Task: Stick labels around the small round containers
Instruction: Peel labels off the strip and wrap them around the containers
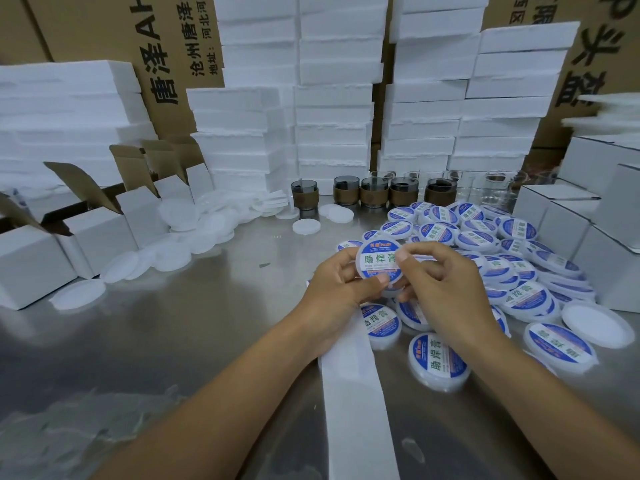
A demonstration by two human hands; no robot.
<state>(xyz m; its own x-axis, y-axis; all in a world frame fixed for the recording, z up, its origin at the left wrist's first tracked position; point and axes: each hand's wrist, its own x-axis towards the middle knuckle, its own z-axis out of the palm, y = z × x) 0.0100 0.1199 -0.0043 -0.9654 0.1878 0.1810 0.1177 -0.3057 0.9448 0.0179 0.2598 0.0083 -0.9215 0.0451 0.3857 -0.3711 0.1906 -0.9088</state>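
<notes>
Head view: left hand and right hand are pinching a small round white container with a blue-and-white label between them, above a white backing-paper strip.

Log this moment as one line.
left hand: grips labelled round container | right hand: pinches its rim | backing strip: under left hand | labelled pile: at right

Container lid white, blue-rimmed, green characters; backing strip white; table grey steel
</notes>
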